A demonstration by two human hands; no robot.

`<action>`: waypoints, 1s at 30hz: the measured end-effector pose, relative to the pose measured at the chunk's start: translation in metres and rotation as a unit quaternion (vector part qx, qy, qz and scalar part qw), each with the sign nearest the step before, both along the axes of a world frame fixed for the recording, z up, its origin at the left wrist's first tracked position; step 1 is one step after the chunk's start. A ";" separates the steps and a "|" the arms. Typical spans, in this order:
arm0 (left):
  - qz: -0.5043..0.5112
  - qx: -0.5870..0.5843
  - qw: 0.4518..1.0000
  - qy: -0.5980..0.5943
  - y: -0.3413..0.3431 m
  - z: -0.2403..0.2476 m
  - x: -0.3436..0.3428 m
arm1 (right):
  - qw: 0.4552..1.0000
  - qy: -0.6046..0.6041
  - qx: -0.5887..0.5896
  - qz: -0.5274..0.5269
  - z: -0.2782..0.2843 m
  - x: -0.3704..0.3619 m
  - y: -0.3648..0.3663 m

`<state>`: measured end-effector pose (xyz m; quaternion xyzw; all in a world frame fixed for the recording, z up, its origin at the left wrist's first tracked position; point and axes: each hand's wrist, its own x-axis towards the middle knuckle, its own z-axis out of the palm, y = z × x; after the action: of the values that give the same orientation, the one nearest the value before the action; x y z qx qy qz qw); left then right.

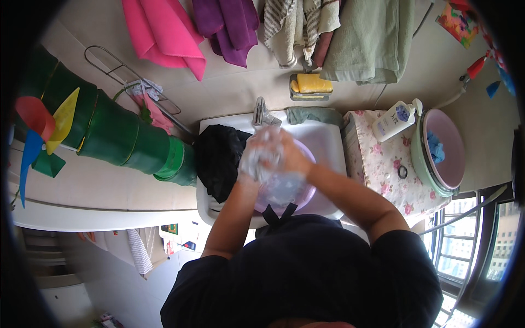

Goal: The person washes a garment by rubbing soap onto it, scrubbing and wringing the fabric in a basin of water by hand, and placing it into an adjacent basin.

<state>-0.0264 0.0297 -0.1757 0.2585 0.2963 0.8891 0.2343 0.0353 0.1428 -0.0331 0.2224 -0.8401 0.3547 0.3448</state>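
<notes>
Over a lilac basin (309, 191) in the white sink (333, 147), my two hands press together around a pale soapy cloth (261, 159). My left hand (249, 168) closes on its left side, coated in white foam. From the right, my right hand (294, 155) grips the same wet bundle. Motion blur and suds hide most fingers and the cloth's exact shape. Cloudy, sudsy water (284, 188) stands in the basin below. Just beyond my hands is a chrome tap (262, 112). A black garment (220, 158) is heaped on the sink's left side.
A grey-green cloth (313, 115) lies on the sink's back rim. Yellow soap (313, 83) rests in a wall dish under hanging towels (366, 44). At right, a flowered cover (377, 158) carries a pump bottle (395, 120) and stacked basins (456, 147). A green bamboo-like column (115, 131) stands left.
</notes>
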 end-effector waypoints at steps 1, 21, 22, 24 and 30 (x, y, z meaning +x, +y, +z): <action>-0.030 0.033 0.999 -0.024 -0.013 -0.021 -0.003 | 0.992 0.110 0.065 0.012 -0.002 0.012 -0.008; -0.029 -0.169 0.961 -0.218 -0.015 0.091 0.010 | 0.865 -0.368 -0.177 -0.292 0.000 -0.031 0.032; 0.014 -0.253 0.961 -0.108 -0.015 0.094 0.011 | 0.865 -0.366 -0.177 -0.294 -0.008 -0.034 0.043; 0.114 -0.341 0.926 0.118 -0.008 0.118 0.033 | 0.843 -0.315 -0.417 -0.125 -0.019 -0.037 0.051; 0.210 -0.299 0.929 0.050 -0.011 0.130 0.017 | 0.828 -0.406 -0.378 0.083 0.005 -0.017 0.067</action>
<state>-0.0090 0.0186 -0.0454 0.1520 0.6074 0.7741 0.0934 0.0188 0.2103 -0.0280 -0.0207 -0.6827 0.7304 -0.0013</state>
